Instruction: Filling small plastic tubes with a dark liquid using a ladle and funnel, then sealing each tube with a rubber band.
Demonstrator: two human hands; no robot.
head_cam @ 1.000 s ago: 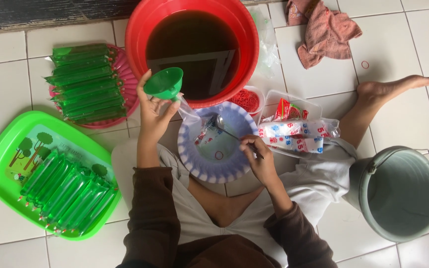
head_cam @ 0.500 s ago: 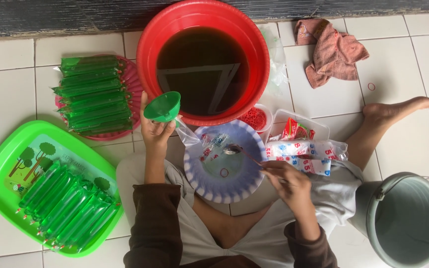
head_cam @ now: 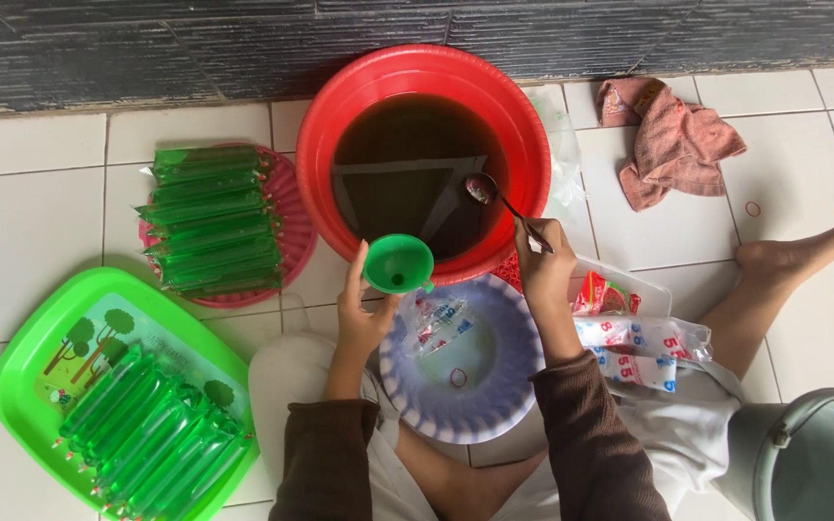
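Right hand (head_cam: 542, 270) moved to red basin (head_cam: 533, 125), pinching spoon (head_cam: 504, 203) | left hand (head_cam: 364, 314) gripping green funnel (head_cam: 398, 263)

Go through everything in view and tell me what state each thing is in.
Red basin: full of dark liquid.
Spoon: in right hand, bowl over the liquid.
Green funnel: upright, in left hand.
Green tray: loaded with filled green tubes.
Pink cloth: crumpled.

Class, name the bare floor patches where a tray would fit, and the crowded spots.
Bare tiles lie left of the pink tray, above the green tray, and between the pink cloth and the foot. Around the red basin and lap it is crowded.
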